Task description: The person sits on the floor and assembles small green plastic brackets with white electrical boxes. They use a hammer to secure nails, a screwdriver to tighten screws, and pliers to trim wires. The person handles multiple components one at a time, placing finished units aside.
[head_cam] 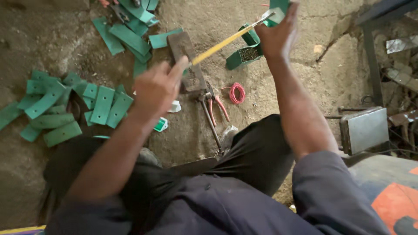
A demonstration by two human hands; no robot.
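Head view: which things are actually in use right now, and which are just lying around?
In use:
left hand gripping the yellow rod
right hand holding a green piece

Lying about:
green plates on the ground
pliers
red wire coil
green box of small parts

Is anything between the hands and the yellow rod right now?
No. The left hand grips the near end of the yellow rod and the right hand holds its far end against a green piece. Nothing visible sits between either hand and the rod.
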